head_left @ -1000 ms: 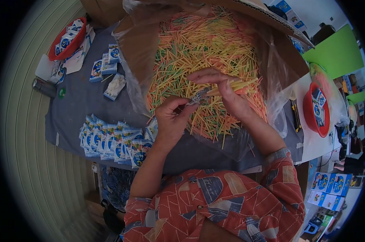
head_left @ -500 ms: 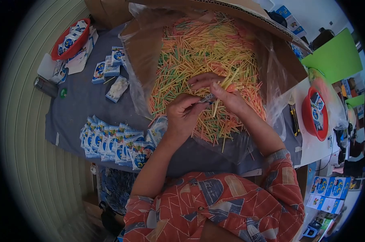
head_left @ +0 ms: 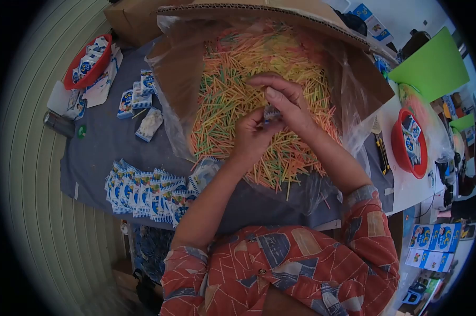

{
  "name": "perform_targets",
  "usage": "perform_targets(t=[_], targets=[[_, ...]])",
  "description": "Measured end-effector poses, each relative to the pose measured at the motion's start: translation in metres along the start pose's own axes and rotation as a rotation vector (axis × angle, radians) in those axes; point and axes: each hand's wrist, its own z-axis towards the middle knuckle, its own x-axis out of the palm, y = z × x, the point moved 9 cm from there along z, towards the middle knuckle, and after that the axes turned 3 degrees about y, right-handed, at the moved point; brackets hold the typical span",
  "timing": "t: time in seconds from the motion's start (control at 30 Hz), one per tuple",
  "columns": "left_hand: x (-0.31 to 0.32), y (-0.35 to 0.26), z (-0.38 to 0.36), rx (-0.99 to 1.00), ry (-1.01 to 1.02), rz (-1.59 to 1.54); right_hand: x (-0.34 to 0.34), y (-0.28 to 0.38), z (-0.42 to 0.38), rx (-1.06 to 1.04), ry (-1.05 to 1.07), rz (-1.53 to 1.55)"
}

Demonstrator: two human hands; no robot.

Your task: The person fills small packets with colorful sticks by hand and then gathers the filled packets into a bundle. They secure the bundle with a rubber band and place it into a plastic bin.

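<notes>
A small blue-and-white packet (head_left: 271, 114) is between my two hands, over a carton lined with clear plastic and filled with thin coloured sticks (head_left: 227, 100). My left hand (head_left: 253, 136) is closed on the lower part of the packet. Beside and above it, my right hand (head_left: 291, 105) curls over the packet's top, with its thumb bent against the fingers. The palm hides whatever else lies inside the right hand. Overlapping flat packets (head_left: 143, 190) lie on the grey cloth at the lower left, near my left forearm.
Filled packets (head_left: 125, 103) and an opened white one (head_left: 150, 124) lie left of the carton (head_left: 174, 68). Red baskets of packets stand at the far left (head_left: 107, 59) and right (head_left: 397, 138). A yellow-black cutter (head_left: 381, 152) and a grey flask (head_left: 59, 124) rest near the edges.
The yellow sticks that showed in my right hand are no longer visible there. Both hands are closer together, with the right one curled over the packet. The view has shifted slightly.
</notes>
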Motion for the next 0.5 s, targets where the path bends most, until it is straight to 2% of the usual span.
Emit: perform_targets(t=[0.03,0.1,0.17,0.23,0.27,0.33,0.4,0.47,0.5], targets=[[-0.006,0.007,-0.003,-0.059,-0.018,0.002,-0.002,0.005,-0.004,0.023,-0.013,0.008],[-0.025,0.012,-0.005,-0.076,-0.054,0.014,-0.020,0.032,-0.011,-0.082,-0.123,-0.102],[-0.048,-0.019,-0.009,0.090,-0.160,-0.032,-0.044,0.025,-0.028,-0.046,-0.207,-0.100],[-0.064,-0.030,-0.014,0.088,-0.157,0.005,-0.049,0.016,-0.042,0.004,-0.094,-0.461],[-0.072,-0.035,-0.017,0.093,-0.155,0.043,-0.045,0.014,-0.048,0.001,-0.094,-0.459],[-0.085,-0.034,-0.020,0.073,-0.162,-0.066,0.012,0.008,-0.074,-0.117,0.415,-0.884],[-0.087,-0.025,-0.026,0.043,-0.147,-0.182,0.023,-0.006,-0.088,-0.086,0.432,-0.993],[-0.088,-0.012,-0.039,-0.087,-0.200,0.090,0.027,-0.014,-0.090,-0.048,0.427,-1.127],[-0.081,-0.015,-0.043,-0.079,-0.152,0.073,0.024,-0.013,-0.089,-0.034,0.442,-1.110]])
